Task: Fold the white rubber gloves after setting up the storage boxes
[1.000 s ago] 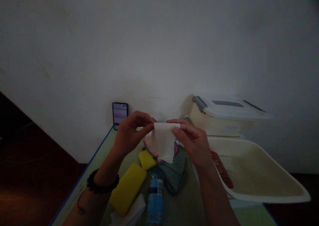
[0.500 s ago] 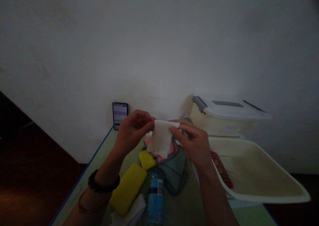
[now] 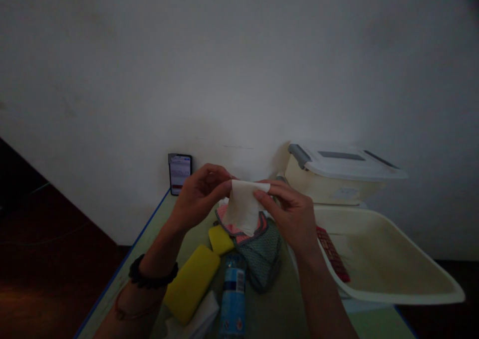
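Note:
A white paper tissue hangs folded between my two hands, above the table. My left hand pinches its upper left corner between thumb and fingers. On the other side my right hand grips the upper right edge, thumb in front and fingers behind. Below the tissue lie a pink cloth with grey edging and a grey-green cloth, both partly covered. Nearer to me are a small yellow sponge, a larger yellow sponge and a blue-labelled bottle lying down.
A phone leans against the wall at the back left of the green table. At right sit a cream basin, a red keyboard-like object and a lidded storage box. White crumpled paper lies in front.
Both hands keep their hold on the tissue and have barely moved. The left forearm has shifted very slightly to the left. The phone's screen shows different content.

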Demonstrator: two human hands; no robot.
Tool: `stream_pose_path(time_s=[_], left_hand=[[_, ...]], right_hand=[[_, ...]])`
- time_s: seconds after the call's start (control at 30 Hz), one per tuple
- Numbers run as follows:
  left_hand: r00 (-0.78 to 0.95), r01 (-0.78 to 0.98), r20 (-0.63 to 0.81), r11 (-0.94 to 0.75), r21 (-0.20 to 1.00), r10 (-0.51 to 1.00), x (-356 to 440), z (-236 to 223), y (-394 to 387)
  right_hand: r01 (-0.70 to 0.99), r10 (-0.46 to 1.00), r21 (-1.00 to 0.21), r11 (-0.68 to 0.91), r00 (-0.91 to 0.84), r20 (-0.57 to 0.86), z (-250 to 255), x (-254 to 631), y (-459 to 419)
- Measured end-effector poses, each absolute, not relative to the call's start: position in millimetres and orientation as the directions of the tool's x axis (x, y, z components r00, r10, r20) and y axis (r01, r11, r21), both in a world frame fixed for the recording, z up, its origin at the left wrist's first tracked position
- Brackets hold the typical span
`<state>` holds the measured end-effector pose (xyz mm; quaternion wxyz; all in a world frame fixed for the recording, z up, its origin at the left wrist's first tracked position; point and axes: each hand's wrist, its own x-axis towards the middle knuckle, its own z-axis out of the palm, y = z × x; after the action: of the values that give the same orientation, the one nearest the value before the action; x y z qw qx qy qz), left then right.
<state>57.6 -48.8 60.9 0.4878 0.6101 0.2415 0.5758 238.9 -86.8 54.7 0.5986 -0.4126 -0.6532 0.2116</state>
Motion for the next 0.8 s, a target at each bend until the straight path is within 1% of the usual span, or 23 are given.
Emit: stream_pose_path(time_s=[0.1, 0.23, 0.47, 0.6, 0.67, 0.73, 0.8], left_hand=[[0.233, -0.262, 0.444, -0.384, 0.885, 0.865, 57.1, 62.8, -49.6], [0.244, -0.247, 0.453, -0.397, 0.884, 0.857, 57.0, 62.5, -50.7], [0.234, -0.102, 0.447, -0.435, 0.895, 0.864, 59.3, 56.1, -47.8], [0.209, -0.077, 0.476, -0.47, 0.879, 0.855, 58.8, 56.5, -47.2], [0.207, -0.076, 0.483, -0.478, 0.875, 0.851, 58.0, 57.3, -47.5], [0.207, -0.059, 0.487, -0.486, 0.872, 0.848, 56.9, 57.6, -47.8], [0.212, -0.026, 0.494, -0.501, 0.865, 0.843, 55.9, 57.2, -48.3]], right_hand=[[0.291, 0.787, -0.767, 0.571, 0.07, 0.613, 54.7, 238.3, -86.7], [0.283, 0.788, -0.772, 0.569, 0.08, 0.611, 54.6, 236.4, -87.7], [0.285, 0.795, -0.768, 0.573, 0.033, 0.606, 54.0, 234.7, -87.5], [0.276, 0.791, -0.763, 0.584, 0.019, 0.612, 55.2, 236.4, -87.5], [0.231, 0.808, -0.792, 0.565, 0.04, 0.588, 56.5, 236.2, -89.1], [0.133, 0.834, -0.836, 0.532, 0.09, 0.545, 57.7, 235.1, -91.0], [0.031, 0.847, -0.855, 0.517, 0.123, 0.517, 58.1, 233.8, -92.3]])
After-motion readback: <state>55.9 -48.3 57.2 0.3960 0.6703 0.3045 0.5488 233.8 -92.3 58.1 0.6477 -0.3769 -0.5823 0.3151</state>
